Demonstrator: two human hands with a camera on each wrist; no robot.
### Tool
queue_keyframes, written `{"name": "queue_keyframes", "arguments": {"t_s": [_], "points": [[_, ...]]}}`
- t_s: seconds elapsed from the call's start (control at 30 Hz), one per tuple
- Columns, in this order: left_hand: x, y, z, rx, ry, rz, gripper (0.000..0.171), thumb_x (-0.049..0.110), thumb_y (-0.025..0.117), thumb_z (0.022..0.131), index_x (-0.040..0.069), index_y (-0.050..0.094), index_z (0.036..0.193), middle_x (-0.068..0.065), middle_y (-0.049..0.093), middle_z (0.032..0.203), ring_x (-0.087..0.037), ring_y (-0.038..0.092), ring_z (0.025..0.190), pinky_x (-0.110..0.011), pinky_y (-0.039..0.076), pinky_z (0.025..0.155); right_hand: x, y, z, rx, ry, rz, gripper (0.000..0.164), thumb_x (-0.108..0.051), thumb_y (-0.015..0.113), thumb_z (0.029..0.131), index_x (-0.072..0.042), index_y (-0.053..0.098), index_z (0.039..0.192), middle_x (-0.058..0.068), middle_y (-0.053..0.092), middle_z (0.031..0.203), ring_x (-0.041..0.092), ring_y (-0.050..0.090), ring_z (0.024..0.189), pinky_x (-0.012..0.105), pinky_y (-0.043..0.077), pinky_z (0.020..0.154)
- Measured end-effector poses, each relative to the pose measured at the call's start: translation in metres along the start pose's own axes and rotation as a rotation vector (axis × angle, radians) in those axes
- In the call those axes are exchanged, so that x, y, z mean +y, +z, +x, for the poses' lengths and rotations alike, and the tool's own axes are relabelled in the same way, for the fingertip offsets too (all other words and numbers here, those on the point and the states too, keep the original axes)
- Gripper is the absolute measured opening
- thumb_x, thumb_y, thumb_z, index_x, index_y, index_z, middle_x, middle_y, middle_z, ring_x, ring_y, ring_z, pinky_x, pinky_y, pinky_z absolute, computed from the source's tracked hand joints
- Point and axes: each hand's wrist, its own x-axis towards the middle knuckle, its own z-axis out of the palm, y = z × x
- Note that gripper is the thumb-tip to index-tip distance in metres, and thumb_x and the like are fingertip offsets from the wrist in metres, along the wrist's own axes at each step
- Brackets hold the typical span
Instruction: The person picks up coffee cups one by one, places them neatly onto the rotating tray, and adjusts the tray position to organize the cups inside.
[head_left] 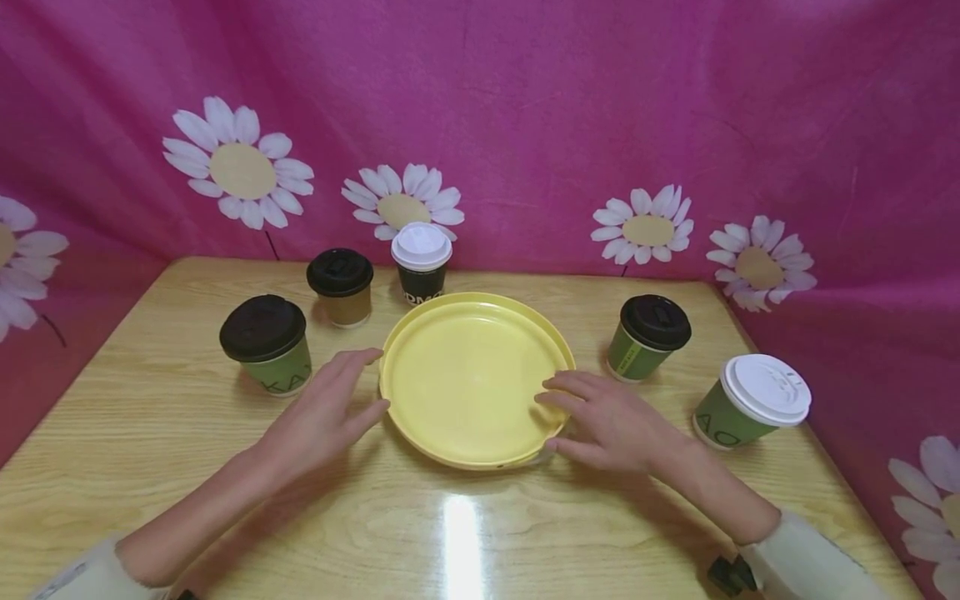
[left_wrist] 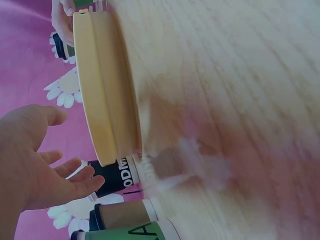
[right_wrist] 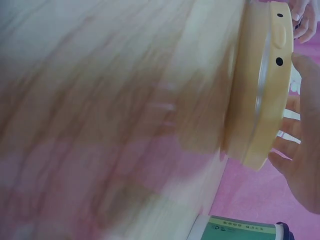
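Note:
A round yellow tray (head_left: 477, 379) with a low raised rim lies in the middle of the wooden table. Its deep side wall (left_wrist: 97, 90) shows in the left wrist view, and two dark holes mark the wall (right_wrist: 270, 100) in the right wrist view. My left hand (head_left: 322, 417) is beside the left rim, fingers spread and loosely bent, with fingertips right at the edge. On the other side my right hand (head_left: 611, 421) has relaxed fingers reaching over the right rim, thumb near the front right edge. Neither hand grips the tray.
Left of the tray stand a green cup (head_left: 281, 367) and a brown cup (head_left: 348, 306), both black-lidded. Behind it is a black cup (head_left: 422, 282) with a white lid. Rightward are a black-lidded green cup (head_left: 637, 354) and a white-lidded green cup (head_left: 731, 417). A pink flowered cloth (head_left: 517, 167) hangs behind.

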Motion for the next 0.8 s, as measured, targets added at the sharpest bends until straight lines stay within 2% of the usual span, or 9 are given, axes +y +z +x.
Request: {"name": "queue_keyframes", "arguments": {"t_s": [0.27, 0.57, 0.8], "points": [[-0.006, -0.004, -0.010, -0.015, -0.058, -0.018, 0.059, 0.020, 0.068, 0.095, -0.002, 0.043, 0.144, -0.019, 0.048, 0.141, -0.034, 0.045, 0.131, -0.054, 0.039, 0.107, -0.002, 0.006, -0.001, -0.012, -0.044, -0.009, 0.059, -0.058, 0.054, 0.095, -0.012, 0.062, 0.132, 0.010, 0.059, 0.134, 0.030, 0.049, 0.130, 0.048, 0.030, 0.115], [-0.011, -0.005, -0.020, 0.030, -0.049, -0.045, 0.056, 0.017, 0.068, 0.095, 0.000, 0.044, 0.142, -0.018, 0.052, 0.135, -0.033, 0.050, 0.123, -0.054, 0.044, 0.100, -0.006, 0.012, 0.002, -0.023, -0.081, -0.001, 0.056, -0.058, 0.054, 0.096, -0.013, 0.064, 0.127, 0.006, 0.061, 0.130, 0.026, 0.050, 0.129, 0.051, 0.022, 0.117], [-0.013, -0.006, -0.027, 0.105, -0.052, -0.061, 0.053, 0.013, 0.072, 0.092, 0.000, 0.047, 0.138, -0.017, 0.054, 0.132, -0.033, 0.054, 0.118, -0.051, 0.048, 0.095, -0.007, 0.017, 0.004, -0.019, -0.113, -0.018, 0.051, -0.056, 0.057, 0.095, -0.015, 0.064, 0.124, 0.004, 0.061, 0.127, 0.025, 0.050, 0.126, 0.051, 0.025, 0.116]]}}
